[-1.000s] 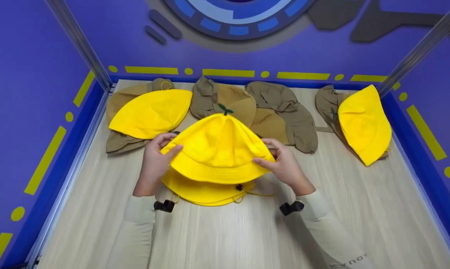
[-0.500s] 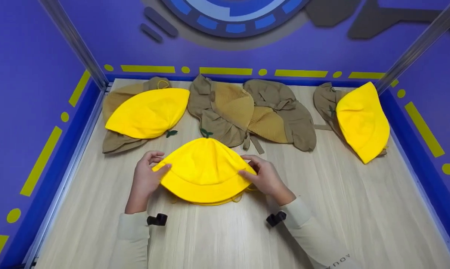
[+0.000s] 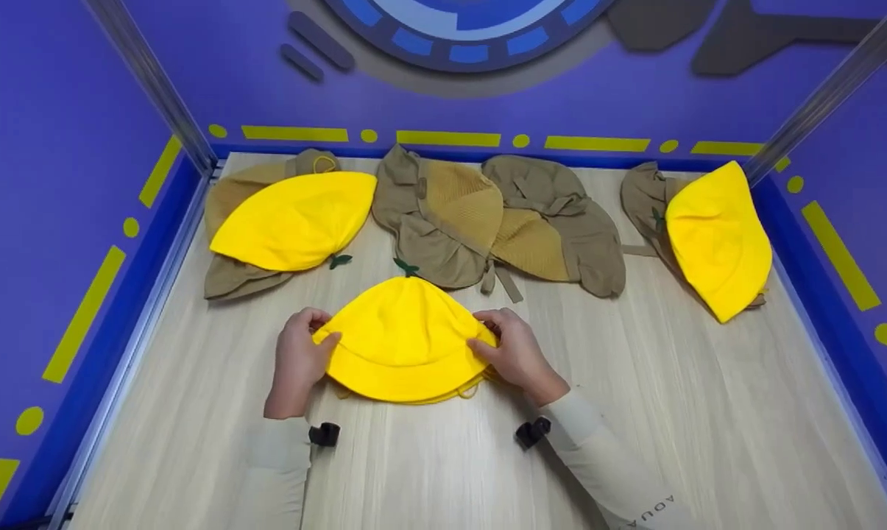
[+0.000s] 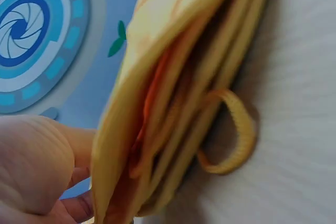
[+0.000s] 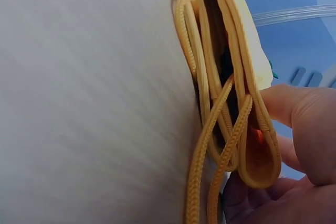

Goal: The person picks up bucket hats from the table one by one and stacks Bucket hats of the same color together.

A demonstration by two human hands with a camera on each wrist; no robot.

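Note:
Flat on the table, a yellow bucket hat (image 3: 403, 346) with a green sprout (image 3: 408, 267) at its crown lies over another yellow hat, which it almost wholly covers. My left hand (image 3: 298, 361) pinches the left end of the brim, thumb on top. The right hand (image 3: 517, 355) holds the opposite end the same way. Stacked brim layers (image 4: 205, 77) show edge-on in the left wrist view, with a cord loop (image 4: 247, 135) sticking out. Yellow cords (image 5: 199, 166) hang from the brims in the right wrist view.
At the back left, a yellow hat (image 3: 296, 224) lies on a brown one (image 3: 241, 283). Brown hats (image 3: 454, 199) sit at back centre. Another yellow hat (image 3: 719, 239) overlaps a brown one (image 3: 642, 197) at right. Blue walls (image 3: 443, 110) enclose the table (image 3: 414, 471).
Both hands have lowered the held yellow hat toward me onto the yellow hat beneath. Over the last half second they have drawn slightly closer together.

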